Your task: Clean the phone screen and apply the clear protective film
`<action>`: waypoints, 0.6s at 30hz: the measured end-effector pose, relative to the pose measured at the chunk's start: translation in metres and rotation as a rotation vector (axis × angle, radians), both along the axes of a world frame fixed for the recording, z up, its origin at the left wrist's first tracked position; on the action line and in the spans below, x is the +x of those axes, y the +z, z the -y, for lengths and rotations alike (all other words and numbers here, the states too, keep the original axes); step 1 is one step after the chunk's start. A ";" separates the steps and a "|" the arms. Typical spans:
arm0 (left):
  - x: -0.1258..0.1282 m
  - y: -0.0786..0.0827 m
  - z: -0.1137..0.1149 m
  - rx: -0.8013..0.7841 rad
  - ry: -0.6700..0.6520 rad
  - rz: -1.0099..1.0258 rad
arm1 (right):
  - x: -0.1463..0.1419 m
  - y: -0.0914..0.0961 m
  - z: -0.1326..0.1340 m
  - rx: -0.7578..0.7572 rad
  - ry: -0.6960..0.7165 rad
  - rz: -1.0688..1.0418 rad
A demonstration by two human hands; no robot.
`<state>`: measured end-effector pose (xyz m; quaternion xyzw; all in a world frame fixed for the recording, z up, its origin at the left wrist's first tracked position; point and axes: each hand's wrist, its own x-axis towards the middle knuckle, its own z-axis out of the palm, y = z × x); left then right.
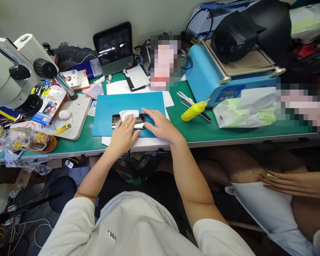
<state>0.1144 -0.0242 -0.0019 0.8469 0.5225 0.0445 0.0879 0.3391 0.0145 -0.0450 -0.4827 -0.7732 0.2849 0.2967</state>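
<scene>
Lying flat: glossy black phone, pale-streaked | left hand: fingers extended on white cloth | right hand: spread by phone's end

- Phone: dark, glossy; lying flat, lengthwise left to right, on blue mat.
- White wipe: crumpled, overlapping the phone's far edge.

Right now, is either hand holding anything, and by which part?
The left hand presses the near edge of a white wipe onto the phone; the right hand is at the phone's right end, its grip unclear.
</scene>
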 end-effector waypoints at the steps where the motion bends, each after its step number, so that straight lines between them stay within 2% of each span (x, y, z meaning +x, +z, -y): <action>1: -0.009 0.001 -0.002 -0.002 0.029 -0.001 | 0.000 0.001 0.000 0.002 0.007 0.011; 5: -0.042 0.008 -0.003 0.002 0.124 -0.006 | 0.000 0.004 0.001 -0.001 0.030 0.045; 8: -0.054 0.011 0.001 -0.010 0.146 -0.030 | 0.001 0.004 0.001 -0.008 0.036 0.066; 12: -0.050 0.008 0.009 0.031 0.140 -0.033 | 0.000 0.003 0.000 -0.007 0.031 0.071; 18: -0.028 0.005 0.014 0.063 0.148 -0.015 | 0.001 0.001 0.000 0.008 0.026 0.055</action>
